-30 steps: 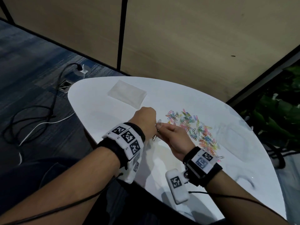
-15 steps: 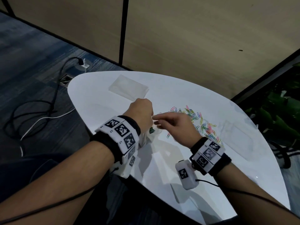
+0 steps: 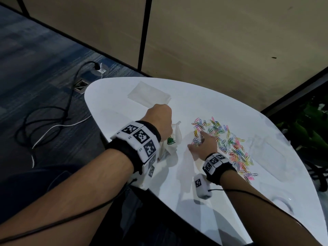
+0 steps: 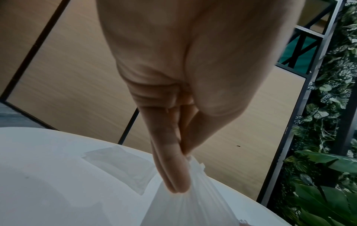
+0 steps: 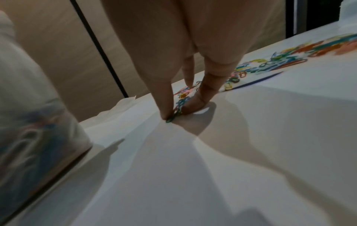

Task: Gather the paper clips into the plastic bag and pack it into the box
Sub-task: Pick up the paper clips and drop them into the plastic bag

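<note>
My left hand [image 3: 162, 121] pinches the top edge of a thin translucent plastic bag [image 3: 175, 139], which hangs just above the white table [image 3: 124, 112]. A few clips, one of them green, show through the bag. In the left wrist view the fingers [image 4: 173, 172] clamp the bag [image 4: 193, 206] against the thumb. To the right a pile of coloured paper clips [image 3: 230, 146] spreads over the table. My right hand [image 3: 198, 144] is down on the pile's near-left edge. Its thumb and fingertips [image 5: 168, 110] pinch a small bunch of paper clips [image 5: 178, 107] against the table.
A flat translucent plastic case [image 3: 149, 95] lies at the back left of the table. Another clear plastic piece [image 3: 271, 151] lies to the right of the pile. Cables [image 3: 53, 112] trail over the carpet on the left. Plants [image 3: 312, 132] stand beyond the right edge.
My right hand has left the bag's mouth and moved right, down onto the near edge of the clip pile. The left hand still holds the bag up.
</note>
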{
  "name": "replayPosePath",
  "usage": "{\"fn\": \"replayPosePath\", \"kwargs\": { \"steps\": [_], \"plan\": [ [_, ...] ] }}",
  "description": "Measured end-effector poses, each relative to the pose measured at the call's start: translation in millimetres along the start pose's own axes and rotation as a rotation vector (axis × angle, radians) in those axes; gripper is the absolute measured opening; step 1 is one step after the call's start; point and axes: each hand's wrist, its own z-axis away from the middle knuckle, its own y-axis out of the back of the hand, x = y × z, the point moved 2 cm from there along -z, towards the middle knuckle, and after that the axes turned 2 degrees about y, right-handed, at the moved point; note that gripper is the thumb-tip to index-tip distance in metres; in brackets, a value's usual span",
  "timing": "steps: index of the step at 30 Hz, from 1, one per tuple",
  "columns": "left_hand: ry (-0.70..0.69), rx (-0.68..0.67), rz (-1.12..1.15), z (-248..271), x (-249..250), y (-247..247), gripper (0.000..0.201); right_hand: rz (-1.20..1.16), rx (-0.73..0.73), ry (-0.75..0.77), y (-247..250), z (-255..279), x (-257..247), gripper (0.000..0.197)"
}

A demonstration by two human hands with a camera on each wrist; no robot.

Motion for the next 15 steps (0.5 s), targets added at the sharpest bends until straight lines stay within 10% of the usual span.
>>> {"fn": "replayPosePath", "kwargs": {
  "steps": [8, 15],
  "plan": [
    [-0.001, -0.019, -0.021, -5.4, 2.0, -0.8, 0.027, 0.391, -0.045, 0.373, 2.3, -26.5, -26.0, 0.021],
    [-0.006, -0.039, -0.012, -3.7, 7.5, -4.3, 0.031, 0.646, -0.067, 0.402, 10.0, -7.6, -25.3, 0.027]
  ]
}}
